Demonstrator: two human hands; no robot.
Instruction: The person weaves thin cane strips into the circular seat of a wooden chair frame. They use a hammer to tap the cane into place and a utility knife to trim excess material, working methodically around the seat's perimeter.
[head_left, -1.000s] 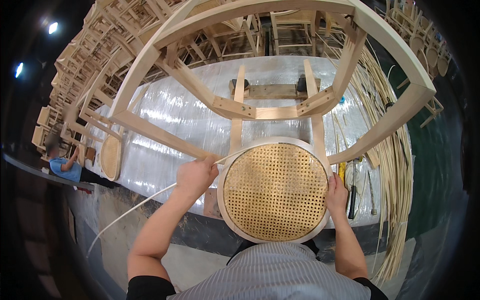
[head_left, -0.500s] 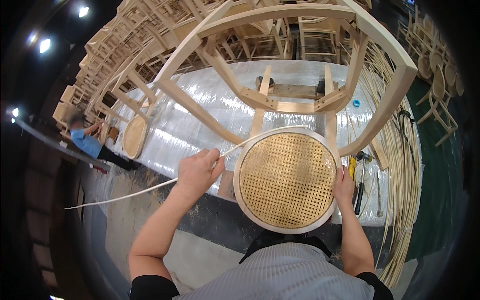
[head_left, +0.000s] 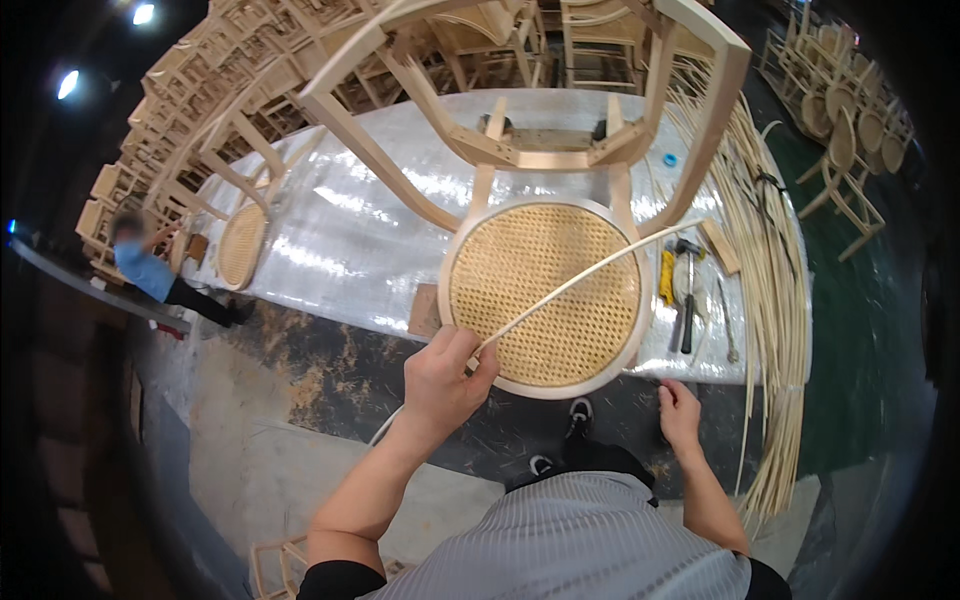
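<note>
A round wooden chair seat [head_left: 604, 384] with a woven cane panel [head_left: 545, 300] lies in front of me. It adjoins the pale wooden chair frame [head_left: 345, 125], which lies tipped over on the table. At the seat's lower left edge, my left hand [head_left: 445, 380] pinches a long pale rattan strip [head_left: 575, 285]. One end of that strip crosses above the cane to the upper right; the other hangs below my wrist. My right hand [head_left: 681, 415] is off the seat, near the table's front edge, with its fingers curled closed. What they hold, if anything, is hidden.
Right of the seat lie a hammer [head_left: 688, 310], a yellow-handled tool [head_left: 667, 277] and a wood block [head_left: 720, 247]. A bundle of rattan strips [head_left: 785, 340] hangs over the right edge of the plastic-covered table [head_left: 350, 265]. A co-worker [head_left: 150, 265] stands at far left among stacked chairs.
My left hand has moved right and down, swinging the rattan strip across the cane panel. My right hand has left the seat's right rim and come nearer. The view has shifted.
</note>
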